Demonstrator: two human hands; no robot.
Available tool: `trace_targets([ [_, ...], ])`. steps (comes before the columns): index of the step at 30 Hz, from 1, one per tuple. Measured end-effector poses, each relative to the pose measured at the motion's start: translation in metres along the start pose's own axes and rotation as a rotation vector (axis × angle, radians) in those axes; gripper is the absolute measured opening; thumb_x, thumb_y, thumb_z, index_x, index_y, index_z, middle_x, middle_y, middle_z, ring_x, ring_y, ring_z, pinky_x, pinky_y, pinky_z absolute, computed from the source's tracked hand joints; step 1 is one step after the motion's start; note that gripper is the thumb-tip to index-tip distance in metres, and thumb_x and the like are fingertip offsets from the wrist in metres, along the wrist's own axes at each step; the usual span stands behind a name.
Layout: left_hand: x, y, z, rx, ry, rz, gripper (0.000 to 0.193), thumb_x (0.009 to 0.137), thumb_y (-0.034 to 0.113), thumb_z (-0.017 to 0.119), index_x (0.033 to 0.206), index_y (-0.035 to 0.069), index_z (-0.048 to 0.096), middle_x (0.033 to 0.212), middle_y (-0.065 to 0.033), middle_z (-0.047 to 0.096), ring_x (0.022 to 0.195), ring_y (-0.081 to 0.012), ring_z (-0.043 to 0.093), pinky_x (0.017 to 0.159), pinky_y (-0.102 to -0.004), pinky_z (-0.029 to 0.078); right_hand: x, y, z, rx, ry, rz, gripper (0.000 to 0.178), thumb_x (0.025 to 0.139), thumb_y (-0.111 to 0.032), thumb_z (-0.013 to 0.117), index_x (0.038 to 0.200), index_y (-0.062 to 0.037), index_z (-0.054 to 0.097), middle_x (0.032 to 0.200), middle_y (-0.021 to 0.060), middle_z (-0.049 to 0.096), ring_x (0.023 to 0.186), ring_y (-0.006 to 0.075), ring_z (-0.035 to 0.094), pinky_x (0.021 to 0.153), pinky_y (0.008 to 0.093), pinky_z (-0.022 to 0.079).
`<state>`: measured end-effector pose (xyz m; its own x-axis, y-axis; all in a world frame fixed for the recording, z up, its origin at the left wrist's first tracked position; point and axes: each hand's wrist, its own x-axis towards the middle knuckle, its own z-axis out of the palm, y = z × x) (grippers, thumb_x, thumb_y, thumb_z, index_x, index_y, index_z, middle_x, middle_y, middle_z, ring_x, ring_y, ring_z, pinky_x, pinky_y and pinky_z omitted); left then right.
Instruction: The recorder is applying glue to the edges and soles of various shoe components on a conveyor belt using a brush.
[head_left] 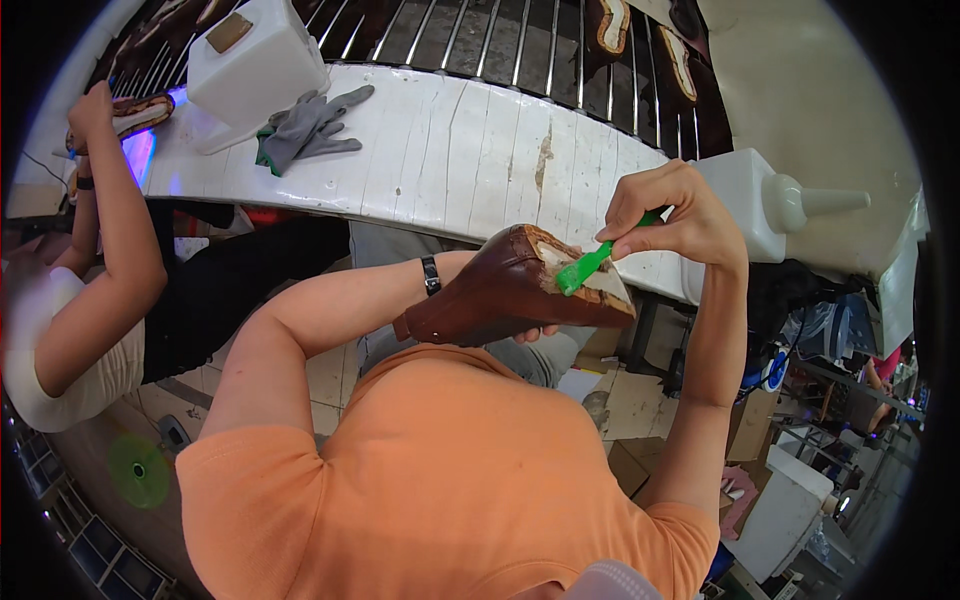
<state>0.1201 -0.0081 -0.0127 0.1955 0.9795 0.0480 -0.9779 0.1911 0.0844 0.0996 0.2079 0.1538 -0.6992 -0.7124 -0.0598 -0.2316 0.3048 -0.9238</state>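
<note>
My left hand (538,333) grips a brown shoe (480,295) from below, sole side up; only its fingertips show under the shoe, and a black band sits on the wrist. My right hand (675,215) pinches a green brush (585,268). The brush's bristle end rests on the pale sole area near the shoe's tip. Both hands are held in front of my orange shirt, just short of the white bench edge.
The white worn bench (450,150) carries grey gloves (310,125), a white canister (255,60) and a white nozzle bottle (770,205). Behind it is a metal bar rack (500,40) with shoes (610,25). At left, a co-worker's arm (110,200) reaches up to another shoe (140,112).
</note>
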Motion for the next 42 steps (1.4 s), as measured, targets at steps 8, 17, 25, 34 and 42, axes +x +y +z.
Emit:
trace_targets([
  [8,0.000,-0.008,0.012,-0.141,-0.093,-0.053,0.057,0.098,0.039,0.043,0.135,-0.004,0.040,0.100,-0.0300,0.058,0.082,-0.0334,0.064,0.069,-0.0363,0.055,-0.009,0.004,0.009,0.002,0.094,0.007,0.017,0.063,-0.002,0.082,0.075,0.0012,0.071,0.073,0.0106,0.069,0.069,0.0184,0.066,0.062,0.0270,0.049],
  [17,0.012,0.027,0.016,0.254,0.402,0.206,0.052,0.102,0.042,0.035,0.138,0.006,0.044,0.130,-0.0092,0.056,0.111,-0.0125,0.059,0.093,-0.0262,0.050,-0.023,-0.018,0.028,-0.159,0.384,-0.005,0.012,0.072,-0.002,0.077,0.080,0.0024,0.069,0.075,0.0072,0.069,0.068,0.0117,0.062,0.059,0.0242,0.044],
  [25,-0.003,0.056,0.045,0.600,0.739,0.591,0.059,0.099,0.050,0.039,0.131,0.001,0.046,0.123,-0.0087,0.057,0.103,-0.0138,0.059,0.091,-0.0266,0.047,-0.027,-0.009,0.018,-0.448,0.860,0.081,0.008,0.080,-0.006,0.073,0.085,-0.0004,0.071,0.075,0.0024,0.068,0.062,0.0052,0.053,0.055,0.0205,0.038],
  [34,-0.050,0.022,0.011,2.109,1.657,1.172,0.059,0.092,0.039,0.059,0.139,0.008,0.041,0.143,-0.0111,0.044,0.133,-0.0252,0.039,0.114,-0.0411,0.023,-0.020,0.058,0.037,0.216,1.359,0.060,0.016,0.085,-0.004,0.068,0.100,0.0015,0.069,0.077,0.0007,0.065,0.063,0.0034,0.054,0.053,0.0170,0.037],
  [42,-0.076,-0.014,-0.047,2.081,1.372,1.527,0.072,0.077,0.008,0.076,0.136,0.011,0.035,0.132,-0.0166,0.041,0.130,-0.0344,0.040,0.114,-0.0529,0.018,0.028,0.107,0.094,0.211,1.090,0.263,0.016,0.083,-0.008,0.072,0.097,-0.0020,0.073,0.066,-0.0035,0.061,0.054,0.0006,0.043,0.048,0.0177,0.029],
])
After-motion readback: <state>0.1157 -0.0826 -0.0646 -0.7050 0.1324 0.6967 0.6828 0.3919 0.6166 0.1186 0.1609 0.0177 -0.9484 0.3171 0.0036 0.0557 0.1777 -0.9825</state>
